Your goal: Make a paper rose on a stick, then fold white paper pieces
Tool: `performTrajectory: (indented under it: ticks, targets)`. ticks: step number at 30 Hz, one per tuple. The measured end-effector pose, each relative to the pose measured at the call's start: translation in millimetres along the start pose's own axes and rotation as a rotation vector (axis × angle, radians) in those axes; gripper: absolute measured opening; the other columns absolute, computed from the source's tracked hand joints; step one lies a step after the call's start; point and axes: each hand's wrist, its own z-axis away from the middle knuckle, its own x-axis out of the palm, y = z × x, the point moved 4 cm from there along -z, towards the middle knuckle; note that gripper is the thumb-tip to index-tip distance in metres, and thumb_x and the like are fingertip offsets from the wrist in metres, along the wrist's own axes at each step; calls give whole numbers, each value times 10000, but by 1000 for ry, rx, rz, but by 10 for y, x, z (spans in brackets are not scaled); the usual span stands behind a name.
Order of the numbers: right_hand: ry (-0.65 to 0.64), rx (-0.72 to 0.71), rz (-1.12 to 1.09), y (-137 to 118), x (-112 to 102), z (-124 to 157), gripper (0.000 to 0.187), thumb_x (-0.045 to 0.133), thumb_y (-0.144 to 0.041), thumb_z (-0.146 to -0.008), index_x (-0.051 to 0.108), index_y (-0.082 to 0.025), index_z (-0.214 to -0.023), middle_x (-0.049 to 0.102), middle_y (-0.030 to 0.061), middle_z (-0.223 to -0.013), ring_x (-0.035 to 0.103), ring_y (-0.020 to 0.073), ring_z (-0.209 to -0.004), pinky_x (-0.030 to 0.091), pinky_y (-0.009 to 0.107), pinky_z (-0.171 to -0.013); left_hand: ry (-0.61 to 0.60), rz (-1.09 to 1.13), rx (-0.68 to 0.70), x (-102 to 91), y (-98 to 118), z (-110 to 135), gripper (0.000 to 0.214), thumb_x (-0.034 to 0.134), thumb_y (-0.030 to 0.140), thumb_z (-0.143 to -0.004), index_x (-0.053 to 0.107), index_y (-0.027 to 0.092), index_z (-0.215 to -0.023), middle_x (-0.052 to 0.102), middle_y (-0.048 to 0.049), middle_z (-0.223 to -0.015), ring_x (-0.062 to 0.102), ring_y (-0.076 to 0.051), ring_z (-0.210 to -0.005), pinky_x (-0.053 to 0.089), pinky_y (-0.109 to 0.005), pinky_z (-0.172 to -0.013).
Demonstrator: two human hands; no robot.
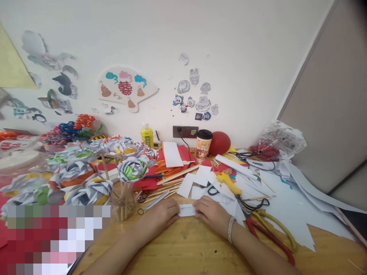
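Observation:
Both my hands rest on the wooden table [189, 244] near its front edge and hold a small white paper strip [186, 209] between them. My left hand [160, 214] pinches the strip's left end with curled fingers. My right hand [210, 213], with a silver bracelet [230, 229] on the wrist, grips the right end, fingers folded over it. The strip lies flat on the table.
Paper roses [132, 169] on sticks crowd the left. Loose white paper pieces [200, 177], black-handled scissors [210, 189], a yellow glue gun [229, 183], wooden sticks [174, 175], a coffee cup [203, 143], a yellow bottle [147, 134] and red and yellow rings [272, 233] lie behind and right.

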Motion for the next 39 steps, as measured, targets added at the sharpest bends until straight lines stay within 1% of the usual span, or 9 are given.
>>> performTrajectory:
  ticks: [3, 7, 11, 15, 18, 22, 32, 36, 39]
  targets:
    - [49, 20, -47, -1, 2, -4, 114, 532, -81, -829, 585, -170, -783, 655, 46, -927, 551, 171, -867, 469, 300, -788, -14, -31, -24, 15, 25, -25, 232, 411, 235, -908, 606, 157, -810, 609, -53, -836, 556, -159, -776, 447, -247, -683]
    - [56, 99, -52, 19, 2, -8, 108, 569, -71, -801, 588, -166, -754, 647, 43, -917, 548, 171, -880, 465, 297, -775, 50, -51, -35, -1, 78, -59, 288, 367, 222, -922, 593, 160, -754, 585, -37, -781, 530, -151, -720, 414, -238, -629]
    - [-4, 15, 29, 28, 15, -3, 52, 639, -151, -778, 592, -169, -795, 641, 53, -958, 540, 188, -884, 458, 311, -766, 76, -30, -60, -20, 91, -69, 284, 370, 208, -914, 586, 163, -736, 567, -27, -759, 512, -150, -706, 398, -237, -610]
    - [14, -31, 71, 28, 10, 7, 61, 640, -204, -783, 585, -179, -786, 632, 58, -966, 531, 191, -869, 449, 313, -747, 120, 29, -115, -43, 78, -68, 203, 431, 152, -865, 598, 167, -749, 584, -50, -856, 520, -167, -805, 432, -265, -699]
    - [84, 67, 3, 41, 3, 10, 87, 599, -105, -772, 574, -181, -736, 611, 45, -955, 526, 180, -881, 439, 305, -755, 152, 14, -173, -46, 75, -67, 169, 465, 131, -824, 596, 162, -721, 564, -68, -896, 510, -191, -836, 435, -295, -715]
    - [137, 225, -89, 49, 15, 4, 95, 615, -105, -727, 565, -183, -705, 566, 43, -952, 515, 187, -898, 424, 319, -774, 148, 33, -278, -19, 59, -72, 125, 484, 127, -798, 591, 152, -739, 547, -77, -851, 512, -201, -801, 438, -308, -700]
    - [134, 428, -55, 40, 46, -38, 168, 603, -135, -736, 508, -181, -605, 536, 20, -827, 482, 184, -844, 399, 313, -754, 98, 17, -458, 46, -5, -117, 130, 503, 125, -777, 562, 158, -666, 534, -47, -761, 513, -193, -744, 401, -289, -660]
    - [136, 429, 3, 19, 52, -33, 153, 596, -132, -728, 497, -184, -624, 520, 18, -814, 474, 183, -827, 394, 308, -734, 134, -91, -430, 64, 25, -121, 85, 516, 110, -764, 566, 161, -718, 538, -43, -780, 494, -194, -752, 383, -291, -657]
    - [136, 425, 21, 14, 64, -31, 146, 588, -129, -730, 499, -184, -628, 515, 17, -812, 474, 181, -822, 390, 304, -730, 147, -187, -216, 71, 132, -135, 102, 502, 159, -839, 593, 185, -801, 539, -31, -828, 472, -186, -788, 360, -278, -663]
